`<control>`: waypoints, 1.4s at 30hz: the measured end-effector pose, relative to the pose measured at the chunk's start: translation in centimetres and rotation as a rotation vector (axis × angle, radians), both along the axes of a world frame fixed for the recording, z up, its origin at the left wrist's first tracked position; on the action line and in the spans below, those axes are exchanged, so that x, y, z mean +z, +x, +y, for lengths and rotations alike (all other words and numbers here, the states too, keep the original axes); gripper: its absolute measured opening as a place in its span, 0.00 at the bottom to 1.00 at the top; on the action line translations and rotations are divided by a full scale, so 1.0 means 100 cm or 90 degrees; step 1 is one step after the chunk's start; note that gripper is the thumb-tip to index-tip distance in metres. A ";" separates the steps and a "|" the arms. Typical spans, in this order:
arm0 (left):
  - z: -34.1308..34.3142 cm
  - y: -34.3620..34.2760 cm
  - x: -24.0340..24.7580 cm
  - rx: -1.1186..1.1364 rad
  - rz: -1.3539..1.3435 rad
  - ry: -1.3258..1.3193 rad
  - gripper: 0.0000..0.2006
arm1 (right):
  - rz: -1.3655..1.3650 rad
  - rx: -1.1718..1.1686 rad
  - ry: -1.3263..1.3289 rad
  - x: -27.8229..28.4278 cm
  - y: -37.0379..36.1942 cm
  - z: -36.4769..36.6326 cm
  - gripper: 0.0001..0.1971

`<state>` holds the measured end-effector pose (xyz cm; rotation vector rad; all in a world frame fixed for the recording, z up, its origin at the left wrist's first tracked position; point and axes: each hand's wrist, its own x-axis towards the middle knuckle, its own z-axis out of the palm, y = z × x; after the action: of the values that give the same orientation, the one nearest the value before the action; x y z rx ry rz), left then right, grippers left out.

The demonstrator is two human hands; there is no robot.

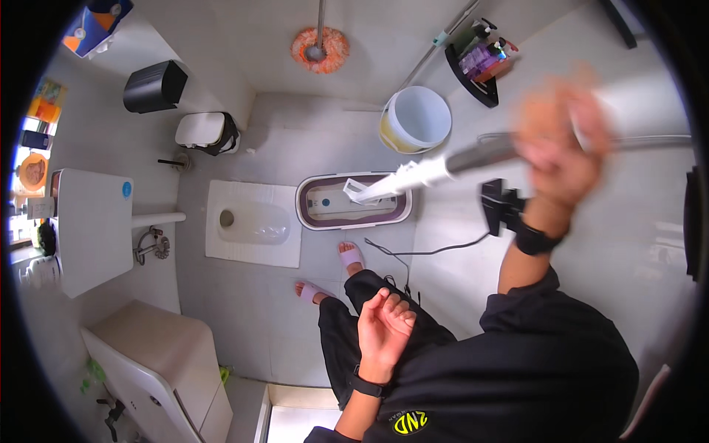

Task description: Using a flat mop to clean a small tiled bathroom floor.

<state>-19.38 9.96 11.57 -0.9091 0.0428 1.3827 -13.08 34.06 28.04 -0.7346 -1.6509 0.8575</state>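
My right hand (561, 140), blurred by motion, is wrapped round the grey pole of a mop (425, 176). The mop slants down to the left, and its white frame-like head is over an oval bucket (306, 214) with a white rim and purple inner wall. Whether the head touches the bucket floor, I cannot tell. My left hand (385, 328) is held palm up in front of my body, its fingers loosely curled in and nothing in them. Both wrists wear black bands, and a black device (502, 207) sits by the right one.
Left of the oval bucket is a white squat toilet (221, 251) set in the grey floor. A round pale bucket (419, 118) stands behind. An orange-and-white round mop (325, 55), a bottle shelf (473, 77), a bin (201, 129) and a washing machine (162, 347) line the walls. A black cable (436, 252) hangs.
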 end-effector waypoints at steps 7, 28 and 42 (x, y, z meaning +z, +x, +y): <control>-0.004 0.007 0.006 0.076 0.099 0.032 0.06 | 0.123 0.153 -0.169 0.024 -0.002 0.006 0.16; -0.047 0.007 0.000 0.165 0.175 0.004 0.07 | 0.220 0.222 -0.150 -0.026 0.027 -0.007 0.12; -0.055 -0.008 -0.008 0.247 0.205 0.004 0.06 | 0.214 0.126 -0.202 -0.011 0.051 0.010 0.16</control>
<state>-20.22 4.45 10.77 -0.7036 0.1104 1.8818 -7.99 35.04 26.97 -0.6045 -1.3150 1.3288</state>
